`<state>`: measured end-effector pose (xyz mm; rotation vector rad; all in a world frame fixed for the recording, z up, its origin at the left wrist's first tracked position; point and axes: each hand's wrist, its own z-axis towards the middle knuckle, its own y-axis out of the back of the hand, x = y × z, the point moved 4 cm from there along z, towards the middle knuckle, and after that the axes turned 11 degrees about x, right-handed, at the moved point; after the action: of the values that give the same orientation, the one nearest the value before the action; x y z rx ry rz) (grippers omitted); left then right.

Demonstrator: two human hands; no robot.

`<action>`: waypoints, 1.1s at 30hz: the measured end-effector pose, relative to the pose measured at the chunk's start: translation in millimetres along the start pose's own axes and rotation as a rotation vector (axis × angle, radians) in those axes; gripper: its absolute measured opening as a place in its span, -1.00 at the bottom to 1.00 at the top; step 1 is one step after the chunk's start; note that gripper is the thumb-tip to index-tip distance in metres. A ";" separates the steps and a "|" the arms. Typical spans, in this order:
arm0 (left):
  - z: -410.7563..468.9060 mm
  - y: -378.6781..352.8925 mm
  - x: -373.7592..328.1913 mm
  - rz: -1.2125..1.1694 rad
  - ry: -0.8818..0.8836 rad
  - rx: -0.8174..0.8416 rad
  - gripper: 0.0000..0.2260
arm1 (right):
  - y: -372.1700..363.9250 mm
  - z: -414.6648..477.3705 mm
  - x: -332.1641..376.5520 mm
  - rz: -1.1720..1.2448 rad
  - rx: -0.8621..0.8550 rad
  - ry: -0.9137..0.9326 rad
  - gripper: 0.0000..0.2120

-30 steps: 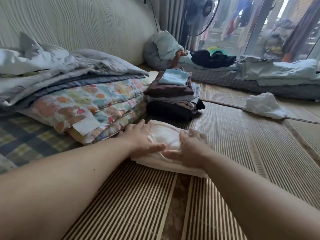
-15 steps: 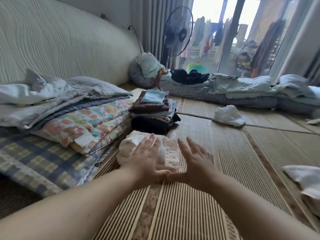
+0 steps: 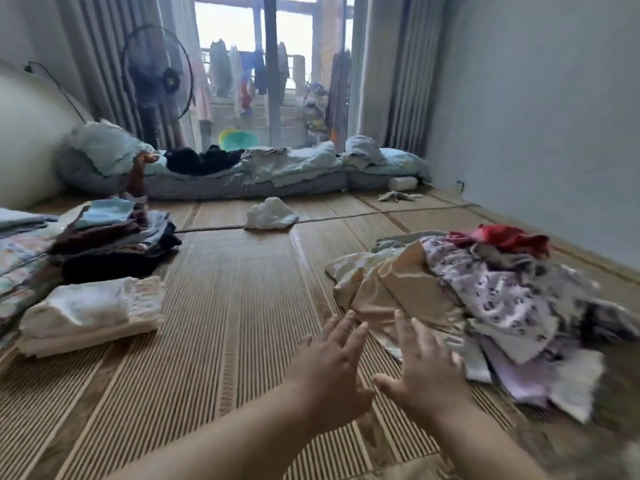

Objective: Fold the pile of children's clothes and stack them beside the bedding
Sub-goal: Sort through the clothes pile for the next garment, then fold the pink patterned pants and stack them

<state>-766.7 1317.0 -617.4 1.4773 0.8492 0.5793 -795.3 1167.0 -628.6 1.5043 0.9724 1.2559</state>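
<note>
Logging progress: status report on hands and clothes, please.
Left hand, right hand open, nothing held. Unfolded pile just ahead. Folded stack beside bedding. Nothing blocking.

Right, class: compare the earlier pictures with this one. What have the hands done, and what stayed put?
The left hand and right hand lifted off the folded cream garment, leaving it beside the folded stack, and swung right toward the unfolded pile, both open. The stack and bedding stayed put.
</note>
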 end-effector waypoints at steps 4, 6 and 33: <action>44.2 -34.0 -56.9 0.034 -0.043 0.106 -0.25 | -17.4 3.2 -60.0 0.099 0.031 -0.098 -0.09; 62.8 -47.0 -63.1 0.051 -0.035 0.158 -0.24 | -22.2 11.9 -76.5 0.169 0.055 -0.095 -0.16; 199.0 36.0 -82.6 -0.023 -0.175 -0.123 -0.88 | 1.7 27.2 -128.4 0.435 -0.524 -0.148 -0.80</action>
<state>-654.5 1131.6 -590.7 1.3823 0.6811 0.4689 -790.1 1040.1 -662.0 1.3914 0.1849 1.5278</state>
